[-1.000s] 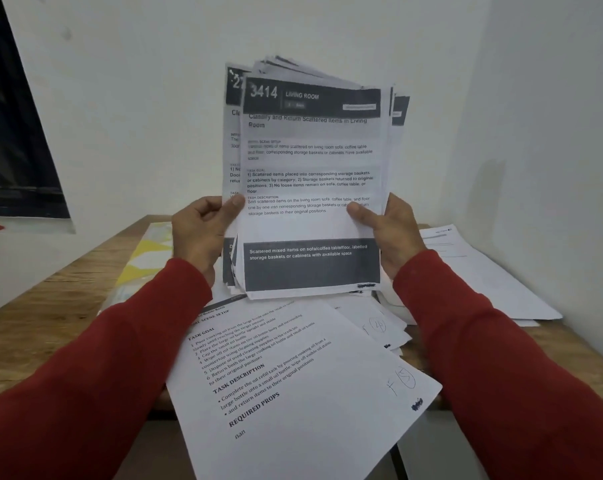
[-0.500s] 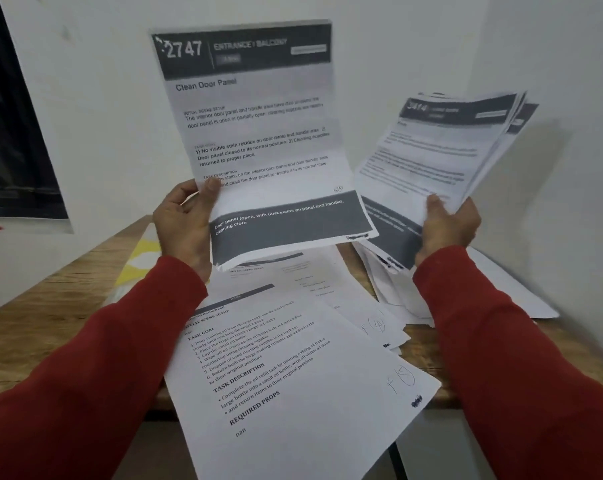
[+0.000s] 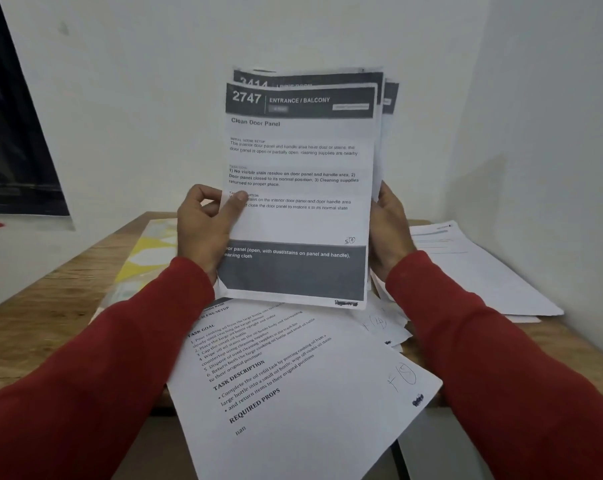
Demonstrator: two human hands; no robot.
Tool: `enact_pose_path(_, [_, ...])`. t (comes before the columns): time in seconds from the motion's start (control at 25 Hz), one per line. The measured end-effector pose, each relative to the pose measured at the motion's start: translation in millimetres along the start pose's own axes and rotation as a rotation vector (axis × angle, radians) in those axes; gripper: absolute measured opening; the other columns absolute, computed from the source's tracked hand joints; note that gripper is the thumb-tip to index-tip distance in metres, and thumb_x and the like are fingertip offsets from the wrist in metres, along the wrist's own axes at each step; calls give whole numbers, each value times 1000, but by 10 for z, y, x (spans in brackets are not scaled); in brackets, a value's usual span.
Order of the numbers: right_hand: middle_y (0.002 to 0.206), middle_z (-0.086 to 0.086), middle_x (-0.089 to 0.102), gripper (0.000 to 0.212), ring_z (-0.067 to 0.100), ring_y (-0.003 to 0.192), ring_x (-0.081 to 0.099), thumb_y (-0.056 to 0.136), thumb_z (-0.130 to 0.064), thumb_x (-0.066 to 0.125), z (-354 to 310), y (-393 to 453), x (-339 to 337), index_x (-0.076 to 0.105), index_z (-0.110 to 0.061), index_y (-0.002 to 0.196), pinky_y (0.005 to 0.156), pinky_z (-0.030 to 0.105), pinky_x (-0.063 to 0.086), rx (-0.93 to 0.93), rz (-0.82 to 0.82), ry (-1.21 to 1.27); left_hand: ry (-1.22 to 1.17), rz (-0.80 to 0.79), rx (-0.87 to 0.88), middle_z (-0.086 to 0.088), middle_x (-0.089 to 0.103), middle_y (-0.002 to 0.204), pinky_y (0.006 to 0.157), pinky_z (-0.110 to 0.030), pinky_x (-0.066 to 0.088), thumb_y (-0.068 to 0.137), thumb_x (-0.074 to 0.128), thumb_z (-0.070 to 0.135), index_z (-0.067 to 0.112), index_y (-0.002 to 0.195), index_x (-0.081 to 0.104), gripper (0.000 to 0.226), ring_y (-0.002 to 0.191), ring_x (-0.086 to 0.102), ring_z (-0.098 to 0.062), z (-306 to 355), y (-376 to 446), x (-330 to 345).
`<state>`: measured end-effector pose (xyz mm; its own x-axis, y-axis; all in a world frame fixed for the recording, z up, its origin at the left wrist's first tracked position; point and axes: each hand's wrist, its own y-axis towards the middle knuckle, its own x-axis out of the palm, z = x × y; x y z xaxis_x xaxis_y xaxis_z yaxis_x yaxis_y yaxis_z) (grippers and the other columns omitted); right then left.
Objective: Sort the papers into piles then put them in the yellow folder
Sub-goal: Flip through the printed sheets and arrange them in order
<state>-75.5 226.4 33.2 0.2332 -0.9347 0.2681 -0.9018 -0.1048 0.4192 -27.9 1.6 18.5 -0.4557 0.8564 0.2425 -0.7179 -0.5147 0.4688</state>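
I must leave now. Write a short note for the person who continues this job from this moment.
Left hand: pinches sheet 2747 at the front of the held stack.
Right hand: grips the stack's right edge.
Loose papers lie on the table, another pile at right. Yellow folder lies at left, nothing visibly in it.
Left: finish sorting, then fill the folder.

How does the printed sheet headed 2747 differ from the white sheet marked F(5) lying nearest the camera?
The grey-banded sheet headed 2747 is held upright, fronting a stack, by the left hand and right hand; the white sheet marked F(5) lies flat and skewed, overhanging the wooden table. The 2747 sheet has dark header and footer bands; the F(5) sheet shows plain text. Both are printed task sheets with a handwritten corner mark.
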Motion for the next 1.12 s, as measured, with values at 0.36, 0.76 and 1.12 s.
enact_pose_path(0.36, [113, 4, 73, 31, 16, 98, 72, 98, 1, 57, 38, -23, 0, 55, -5, 128, 80, 28, 58, -34, -53, -32, -17, 36, 9, -7, 77, 94, 71, -30, 60, 89, 76, 22, 24, 114, 55, 33, 82, 74, -17, -30, 1, -8])
enact_pose_path(0.76, [123, 8, 71, 23, 27, 116, 67, 103, -7, 50, 29, 31, -42, 64, -16, 119, 97, 39, 56, -43, -11, 25, -98, 0, -96, 4, 77, 80, 68, -25, 59, 95, 68, 20, 12, 91, 71, 9, 70, 71, -9, -40, 45, -17])
enact_pose_path(1.12, [130, 6, 65, 37, 26, 122, 60, 99, -13, 49, 41, 360, -603, 59, -13, 134, 111, 39, 45, -81, 687, -317, -203, 321, 40, 7, 74, 68, 70, -27, 58, 87, 78, 19, 19, 84, 63, 15, 66, 68, -7, 61, 131, -169])
